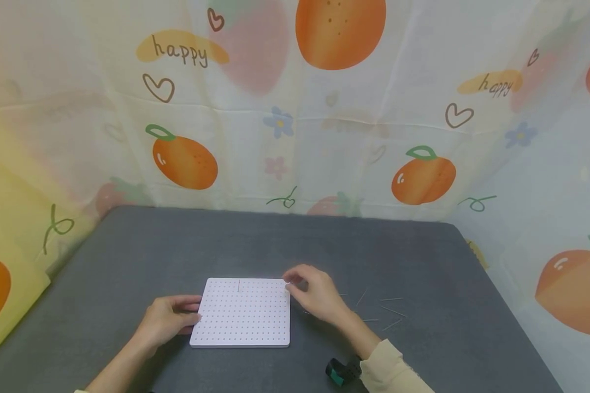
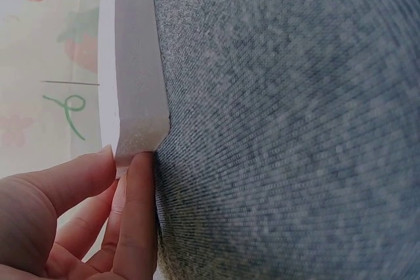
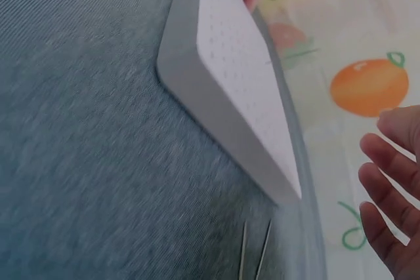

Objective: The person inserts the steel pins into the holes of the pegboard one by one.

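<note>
A white pegboard (image 1: 243, 322) with rows of small holes lies flat on the dark grey table. One thin metal pin (image 1: 239, 286) stands upright near its far edge, also visible as a pin (image 2: 69, 82) in the left wrist view. At the board's left edge, my left hand (image 1: 163, 320) holds it between thumb and fingers. My right hand (image 1: 318, 293) hovers by the far right corner. Its fingers (image 3: 387, 162) are loosely bent in the right wrist view, and I see nothing between them. Several loose pins (image 1: 392, 311) lie right of the board.
A black and green object (image 1: 341, 372) sits near my right sleeve (image 1: 393, 371) at the table's front. Behind the grey table (image 1: 295, 240) hangs a fruit-printed cloth (image 1: 324, 142), which also runs along both sides.
</note>
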### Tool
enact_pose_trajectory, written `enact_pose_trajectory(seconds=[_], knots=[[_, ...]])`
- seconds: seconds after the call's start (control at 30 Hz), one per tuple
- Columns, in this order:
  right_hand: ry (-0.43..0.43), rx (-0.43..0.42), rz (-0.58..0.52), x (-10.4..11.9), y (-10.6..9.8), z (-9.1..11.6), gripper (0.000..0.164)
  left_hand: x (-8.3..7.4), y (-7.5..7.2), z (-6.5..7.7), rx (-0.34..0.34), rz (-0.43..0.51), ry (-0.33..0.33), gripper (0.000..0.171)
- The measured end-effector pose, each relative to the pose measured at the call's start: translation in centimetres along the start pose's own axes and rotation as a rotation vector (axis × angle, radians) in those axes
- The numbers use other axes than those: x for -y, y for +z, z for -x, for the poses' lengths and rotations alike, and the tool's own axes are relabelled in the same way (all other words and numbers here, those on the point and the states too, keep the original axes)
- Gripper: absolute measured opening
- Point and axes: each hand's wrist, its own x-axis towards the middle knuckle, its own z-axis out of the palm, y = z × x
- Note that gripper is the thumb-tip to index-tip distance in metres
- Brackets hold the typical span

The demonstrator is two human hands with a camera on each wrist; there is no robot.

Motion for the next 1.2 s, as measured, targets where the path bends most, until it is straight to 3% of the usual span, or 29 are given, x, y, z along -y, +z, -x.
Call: enact_pose_trajectory(seconds=[0.43, 1.2], knots=[[0.076, -0.027, -0.060, -1.3, -0.7, 2.6, 0.016, 0.0, 0.0, 0.0, 0.003, 0.001, 0.009, 0.043], [0.141, -0.053, -0.045, -2.4, -0.8, 6.1, 0.016, -0.2, -0.1, 0.2, 0.010, 0.017, 0.014, 0.044]])
